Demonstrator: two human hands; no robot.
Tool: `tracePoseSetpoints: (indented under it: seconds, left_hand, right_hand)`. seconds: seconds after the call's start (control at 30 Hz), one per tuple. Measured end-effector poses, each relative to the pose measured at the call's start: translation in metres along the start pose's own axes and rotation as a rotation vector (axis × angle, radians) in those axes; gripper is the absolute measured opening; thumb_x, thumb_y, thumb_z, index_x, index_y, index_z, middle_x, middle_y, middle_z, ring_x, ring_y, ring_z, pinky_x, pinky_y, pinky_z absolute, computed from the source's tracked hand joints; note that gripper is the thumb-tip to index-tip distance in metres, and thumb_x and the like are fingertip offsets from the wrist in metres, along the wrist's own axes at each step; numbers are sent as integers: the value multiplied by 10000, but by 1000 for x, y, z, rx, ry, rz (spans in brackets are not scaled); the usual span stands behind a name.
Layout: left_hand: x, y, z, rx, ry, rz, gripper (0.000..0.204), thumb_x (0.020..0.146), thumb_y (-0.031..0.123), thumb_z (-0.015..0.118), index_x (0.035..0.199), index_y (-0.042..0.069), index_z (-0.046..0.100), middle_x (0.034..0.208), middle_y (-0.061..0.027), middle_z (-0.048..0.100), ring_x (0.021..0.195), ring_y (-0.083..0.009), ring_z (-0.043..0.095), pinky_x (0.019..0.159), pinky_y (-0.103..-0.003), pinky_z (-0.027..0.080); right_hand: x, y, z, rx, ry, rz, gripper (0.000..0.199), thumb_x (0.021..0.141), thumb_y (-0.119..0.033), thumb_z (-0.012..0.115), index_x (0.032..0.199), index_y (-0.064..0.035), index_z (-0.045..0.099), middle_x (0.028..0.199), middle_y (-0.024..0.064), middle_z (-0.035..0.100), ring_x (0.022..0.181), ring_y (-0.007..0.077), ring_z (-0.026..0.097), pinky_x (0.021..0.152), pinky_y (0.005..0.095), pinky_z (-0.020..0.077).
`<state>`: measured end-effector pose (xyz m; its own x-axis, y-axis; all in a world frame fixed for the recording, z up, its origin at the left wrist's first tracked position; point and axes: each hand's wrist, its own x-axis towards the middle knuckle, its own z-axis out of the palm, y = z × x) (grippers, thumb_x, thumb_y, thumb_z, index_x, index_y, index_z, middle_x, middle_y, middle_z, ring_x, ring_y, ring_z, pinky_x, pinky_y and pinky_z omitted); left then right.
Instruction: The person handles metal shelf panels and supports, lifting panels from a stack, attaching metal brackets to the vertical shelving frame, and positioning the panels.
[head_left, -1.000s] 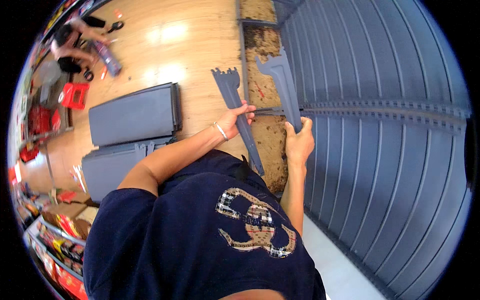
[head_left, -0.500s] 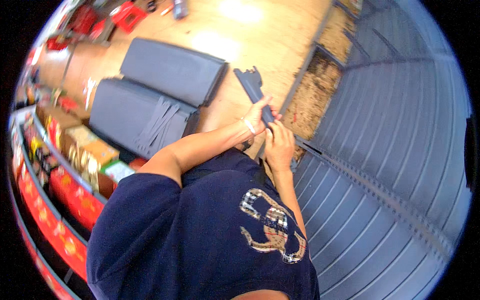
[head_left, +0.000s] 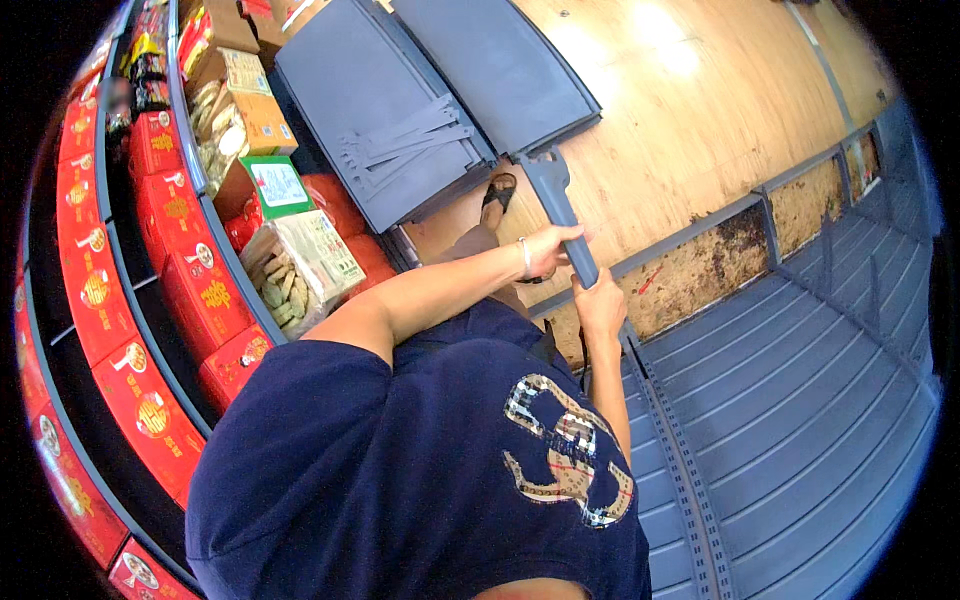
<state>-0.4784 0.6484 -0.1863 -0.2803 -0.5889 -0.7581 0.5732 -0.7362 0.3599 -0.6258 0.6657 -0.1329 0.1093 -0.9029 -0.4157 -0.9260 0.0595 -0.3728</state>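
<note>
- Left hand and right hand both grip one grey metal bracket, left above right.
- Grey shelf panels lie on the wooden floor beyond the hands.

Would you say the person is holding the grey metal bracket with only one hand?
No, both the left hand and the right hand grip the grey bracket.

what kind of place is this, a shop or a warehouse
Most likely a shop aisle with shelving being taken apart or put up. Red boxes fill stocked shelves on one side, loose grey shelf panels lie on the wooden floor, and both hands hold a grey shelf bracket.
</note>
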Motion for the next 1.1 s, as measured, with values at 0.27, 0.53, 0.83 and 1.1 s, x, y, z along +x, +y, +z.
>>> tracePoseSetpoints:
  seconds: [0.27, 0.53, 0.83, 1.1]
  left_hand:
    - [-48, 49, -39, 1637, 113, 1207, 480, 595, 251, 733, 1010, 95, 550, 865, -123, 618, 816, -301, 586, 734, -388, 445]
    - [-16, 88, -143, 1867, 79, 489, 405, 599, 130, 664, 984, 100, 542, 836, -123, 605, 835, -315, 588, 714, -411, 462]
    - [-7, 156, -361, 1987, 871, 193, 333, 643, 86, 617, 965, 122, 536, 940, -123, 583, 902, -298, 569, 756, -441, 446]
    - [16, 185, -463, 1832, 946, -73, 540, 640, 248, 723, 1094, 77, 487, 1090, -162, 544, 1022, -322, 527, 842, -417, 446]
  right_hand:
    - [43, -10, 15, -399, -128, -292, 277, 684, -252, 674, 807, -48, 533, 673, 178, 614, 665, 313, 627, 584, 403, 502]
    - [94, -134, 33, -377, -273, -596, 484, 640, -211, 709, 1050, -62, 501, 947, 168, 580, 881, 305, 569, 746, 395, 457]
    - [111, -119, 79, 121, -342, -355, 517, 710, -157, 636, 1190, -79, 459, 1116, 171, 498, 1042, 336, 463, 896, 413, 374]
    - [11, 52, 137, -230, -748, 191, 360, 794, -200, 551, 1124, -64, 501, 1038, 196, 558, 925, 356, 549, 792, 428, 442]
